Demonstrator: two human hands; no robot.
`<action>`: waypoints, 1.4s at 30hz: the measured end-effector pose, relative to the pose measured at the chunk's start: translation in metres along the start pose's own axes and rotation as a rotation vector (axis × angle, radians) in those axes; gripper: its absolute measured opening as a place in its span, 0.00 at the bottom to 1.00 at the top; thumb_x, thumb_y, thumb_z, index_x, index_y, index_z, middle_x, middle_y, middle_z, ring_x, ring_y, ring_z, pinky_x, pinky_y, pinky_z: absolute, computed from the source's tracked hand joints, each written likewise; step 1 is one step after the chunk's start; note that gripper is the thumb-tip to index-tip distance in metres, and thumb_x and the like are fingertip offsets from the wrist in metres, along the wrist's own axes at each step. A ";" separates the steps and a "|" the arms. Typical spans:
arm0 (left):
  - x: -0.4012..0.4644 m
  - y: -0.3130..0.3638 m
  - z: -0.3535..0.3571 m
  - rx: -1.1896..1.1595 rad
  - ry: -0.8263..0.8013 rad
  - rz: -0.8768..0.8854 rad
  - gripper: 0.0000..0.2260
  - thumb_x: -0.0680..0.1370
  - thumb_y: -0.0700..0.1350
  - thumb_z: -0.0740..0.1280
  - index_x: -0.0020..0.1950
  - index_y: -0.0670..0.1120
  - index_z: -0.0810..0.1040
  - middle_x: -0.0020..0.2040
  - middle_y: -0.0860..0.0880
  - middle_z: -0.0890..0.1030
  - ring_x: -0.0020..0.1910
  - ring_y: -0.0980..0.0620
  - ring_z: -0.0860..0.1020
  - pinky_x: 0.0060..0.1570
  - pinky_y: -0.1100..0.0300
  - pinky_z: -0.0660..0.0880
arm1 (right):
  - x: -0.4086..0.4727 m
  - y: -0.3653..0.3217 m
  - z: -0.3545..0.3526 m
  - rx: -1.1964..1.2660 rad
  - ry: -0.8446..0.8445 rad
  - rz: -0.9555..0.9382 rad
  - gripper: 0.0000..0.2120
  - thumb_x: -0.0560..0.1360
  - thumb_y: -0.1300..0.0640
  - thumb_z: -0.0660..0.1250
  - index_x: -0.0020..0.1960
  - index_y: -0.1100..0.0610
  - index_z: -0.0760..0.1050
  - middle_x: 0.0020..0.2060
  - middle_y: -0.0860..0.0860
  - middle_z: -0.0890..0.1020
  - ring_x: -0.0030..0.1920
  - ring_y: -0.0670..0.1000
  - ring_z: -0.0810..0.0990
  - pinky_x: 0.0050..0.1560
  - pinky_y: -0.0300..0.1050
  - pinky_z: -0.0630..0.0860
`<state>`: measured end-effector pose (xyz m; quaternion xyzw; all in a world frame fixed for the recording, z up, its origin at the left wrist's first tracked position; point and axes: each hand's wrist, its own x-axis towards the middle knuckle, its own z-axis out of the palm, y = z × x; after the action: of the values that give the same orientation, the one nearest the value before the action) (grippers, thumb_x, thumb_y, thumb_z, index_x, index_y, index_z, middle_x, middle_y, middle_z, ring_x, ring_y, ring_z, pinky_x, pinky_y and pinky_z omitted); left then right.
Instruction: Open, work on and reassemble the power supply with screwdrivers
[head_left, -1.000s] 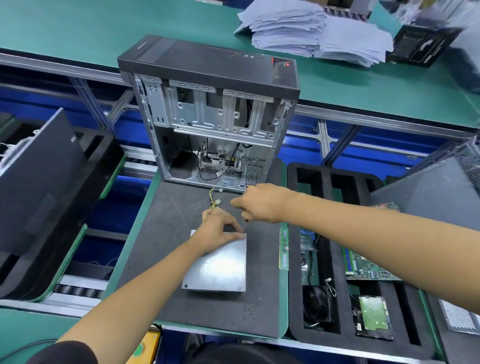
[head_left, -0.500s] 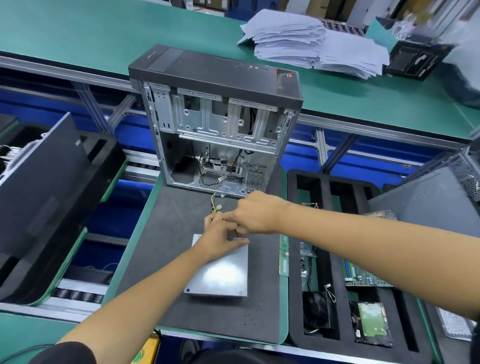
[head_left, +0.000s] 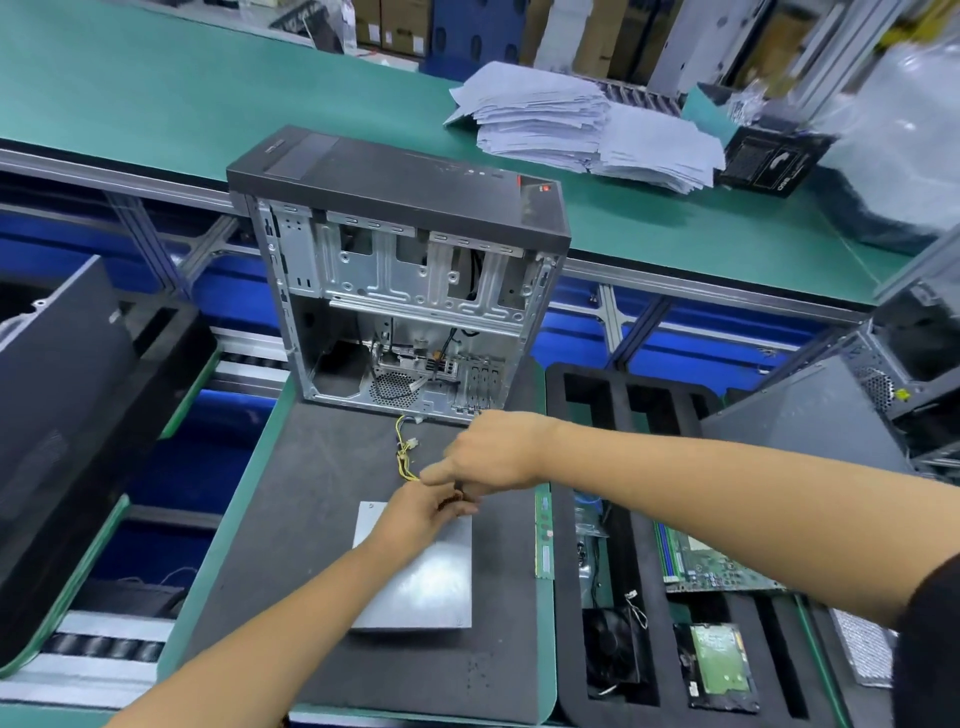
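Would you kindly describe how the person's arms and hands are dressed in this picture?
Both forearms are bare. The left hand and right hand wear no gloves, rings or watch that I can see. A dark sleeve covers the right upper arm at the frame's right edge.

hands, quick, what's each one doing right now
Left hand: fingers curled, gripping something small and dark at the far edge of the power supply; what it is cannot be told.
Right hand: fingers curled, meeting the left hand; whether it holds anything cannot be told.
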<state>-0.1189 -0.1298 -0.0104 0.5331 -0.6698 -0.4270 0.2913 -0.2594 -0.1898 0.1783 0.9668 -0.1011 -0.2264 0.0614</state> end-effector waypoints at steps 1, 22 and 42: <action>0.001 0.003 -0.003 0.005 -0.015 -0.021 0.03 0.80 0.46 0.72 0.46 0.52 0.83 0.45 0.64 0.86 0.48 0.65 0.82 0.55 0.58 0.78 | -0.001 -0.002 0.004 0.070 0.012 0.080 0.06 0.79 0.55 0.60 0.54 0.52 0.64 0.40 0.54 0.79 0.35 0.60 0.74 0.30 0.48 0.64; 0.004 0.042 0.016 0.085 0.112 -0.050 0.11 0.77 0.64 0.56 0.44 0.58 0.67 0.36 0.55 0.77 0.36 0.52 0.77 0.33 0.54 0.67 | -0.006 0.014 0.027 0.171 0.047 0.199 0.07 0.80 0.54 0.58 0.54 0.52 0.60 0.32 0.50 0.71 0.30 0.57 0.67 0.30 0.48 0.59; 0.003 0.084 0.050 -0.228 0.427 -0.271 0.04 0.72 0.45 0.60 0.40 0.48 0.73 0.33 0.54 0.77 0.35 0.50 0.75 0.30 0.57 0.63 | -0.006 -0.004 0.038 0.193 0.060 0.334 0.12 0.80 0.54 0.60 0.59 0.57 0.62 0.29 0.50 0.65 0.30 0.59 0.71 0.27 0.47 0.54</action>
<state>-0.2009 -0.1144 0.0401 0.6595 -0.4635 -0.4128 0.4240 -0.2812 -0.1870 0.1461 0.9444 -0.2795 -0.1731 0.0081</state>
